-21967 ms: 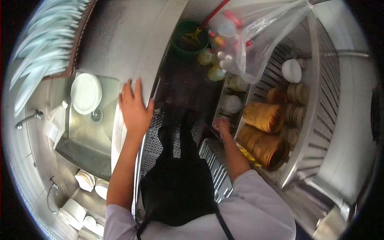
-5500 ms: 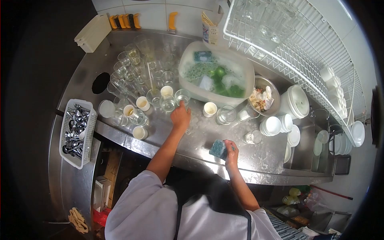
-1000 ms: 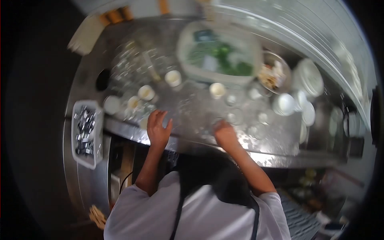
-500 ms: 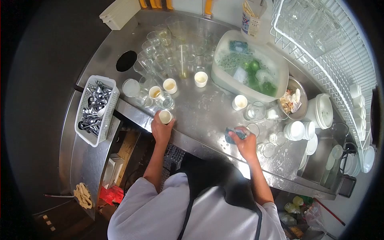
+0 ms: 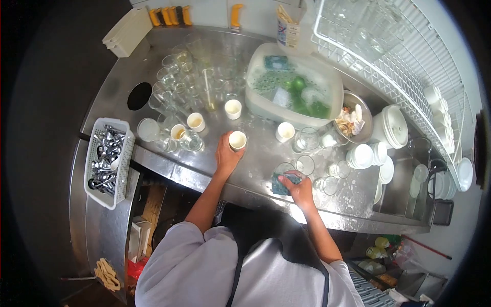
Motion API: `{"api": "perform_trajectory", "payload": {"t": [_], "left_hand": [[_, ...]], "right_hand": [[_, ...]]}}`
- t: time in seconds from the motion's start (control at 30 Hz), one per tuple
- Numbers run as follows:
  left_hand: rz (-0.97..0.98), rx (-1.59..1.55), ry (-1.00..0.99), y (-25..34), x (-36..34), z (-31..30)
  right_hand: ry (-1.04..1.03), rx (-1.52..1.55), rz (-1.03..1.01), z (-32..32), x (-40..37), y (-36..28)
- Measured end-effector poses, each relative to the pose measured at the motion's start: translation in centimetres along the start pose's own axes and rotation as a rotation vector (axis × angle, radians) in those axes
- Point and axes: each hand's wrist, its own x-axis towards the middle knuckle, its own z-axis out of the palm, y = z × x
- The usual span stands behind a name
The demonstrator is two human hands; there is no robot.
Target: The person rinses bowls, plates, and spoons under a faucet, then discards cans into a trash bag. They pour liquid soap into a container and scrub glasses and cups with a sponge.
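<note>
My left hand [image 5: 228, 157] is wrapped round a small white cup [image 5: 238, 140], holding it upright over the steel counter [image 5: 255, 166]. In my right hand [image 5: 299, 190] is a blue-green sponge [image 5: 280, 185], pinched between thumb and fingers. Just beyond that hand stand clear glasses [image 5: 305, 165], and more are to its right. Another white cup [image 5: 233, 109] sits farther back from my left hand, and one more white cup [image 5: 285, 132] stands between the two hands at the back. Left of my left hand are cups with yellowish insides [image 5: 196, 122] and a clear glass [image 5: 191, 140].
A tub of green soapy water [image 5: 258, 105] is at the back, beside a metal bowl of scraps [image 5: 365, 130]. Many glasses [image 5: 174, 77] crowd the back left. A cutlery basket [image 5: 125, 179] stands left, stacked white dishes [image 5: 360, 156] and a sink [image 5: 404, 192] right, under a wire rack [image 5: 368, 69].
My left hand has carried the white cup rightward, away from the counter's front edge. My right hand, still on the sponge, is closer to it. The whole view has shifted.
</note>
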Motion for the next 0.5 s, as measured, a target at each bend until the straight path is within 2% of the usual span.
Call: {"api": "perform_trajectory", "payload": {"t": [0.1,0.17,0.23,0.27,0.3,0.33,0.37,0.47,0.5], "left_hand": [[-0.121,-0.236,-0.219,-0.3,0.1,1.5],[-0.431,-0.847,-0.392,-0.1,-0.5,2.3],[-0.692,-1.370,-0.550,1.6,-1.9,2.0],[-0.675,-1.423,-0.679,2.6,-2.4,1.3],[-0.656,-1.472,-0.803,3.4,-2.8,0.5],[-0.635,-1.519,-0.919,3.8,-2.8,-0.2],[-0.596,-1.389,-1.061,4.1,-2.2,-0.9],[-0.365,-0.861,-1.028,4.3,-2.0,-1.3],[-0.265,-0.733,-0.922,6.2,-1.5,-2.7]], "right_hand": [[0.046,0.258,0.014,0.3,1.5,-1.5],[0.208,0.218,-0.244,0.8,2.4,-4.9],[0.345,-0.124,-0.630,0.8,4.6,-7.1],[0.404,-0.306,-0.816,0.8,5.4,-7.6],[0.259,-0.354,-0.828,1.0,5.8,-7.4],[0.106,-0.398,-0.843,1.5,6.5,-6.9],[-0.054,-0.438,-0.859,2.0,7.1,-6.6],[-0.197,-0.489,-0.661,3.5,7.3,-6.3],[-0.229,-0.412,-0.564,4.1,7.6,-6.0]]}}
